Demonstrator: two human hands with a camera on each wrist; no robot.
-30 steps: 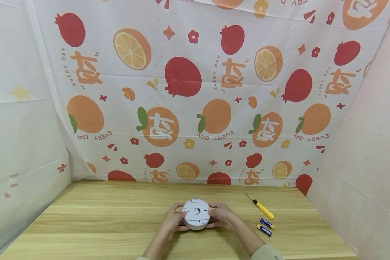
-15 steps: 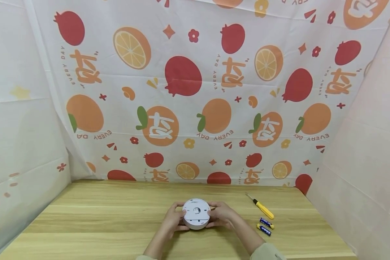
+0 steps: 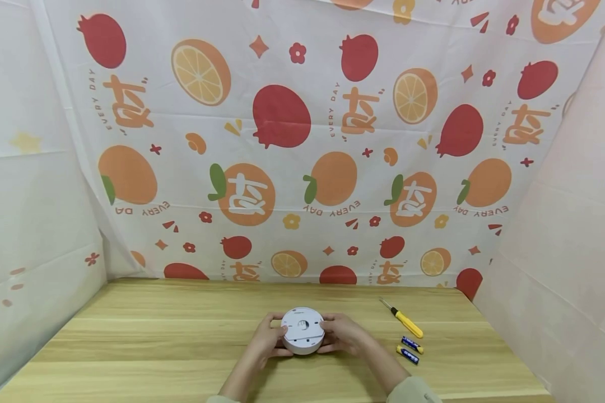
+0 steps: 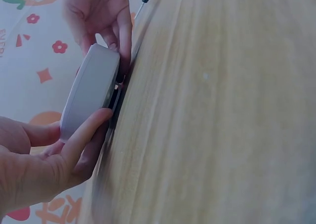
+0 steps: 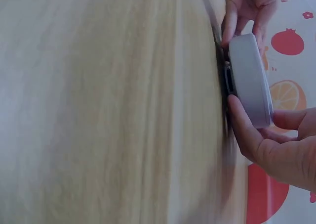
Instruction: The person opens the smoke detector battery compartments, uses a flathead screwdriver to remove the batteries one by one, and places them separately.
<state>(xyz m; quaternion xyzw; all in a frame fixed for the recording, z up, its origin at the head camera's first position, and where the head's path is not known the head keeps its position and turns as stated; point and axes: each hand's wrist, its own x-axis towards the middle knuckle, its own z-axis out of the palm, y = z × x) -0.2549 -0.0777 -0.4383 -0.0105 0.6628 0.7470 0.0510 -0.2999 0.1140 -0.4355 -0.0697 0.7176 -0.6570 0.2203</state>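
A round white device (image 3: 303, 338), shaped like a smoke alarm, is held flat, close over the table. Its upward face has a plate with a round central hole and small slots. My left hand (image 3: 268, 338) grips its left side, thumb on the upper face and fingers reaching under. On the opposite side my right hand (image 3: 341, 334) grips it the same way. In the left wrist view, the device's smooth side wall (image 4: 91, 93) shows between both hands, with a dark part on its underside. The right wrist view shows a dark slot-like part (image 5: 229, 79) beneath it.
Right of my hands, a yellow-handled screwdriver (image 3: 407, 323) lies on the wooden table (image 3: 156, 336). Nearer to me are two blue-and-yellow batteries, an upper one (image 3: 412, 344) and a lower one (image 3: 408, 355). A fruit-patterned cloth (image 3: 327, 235) hangs behind the table; pale cloth walls flank both sides.
The whole head view has shifted slightly, so everything sits a few pixels farther left. Both hands keep the same grip on the device.
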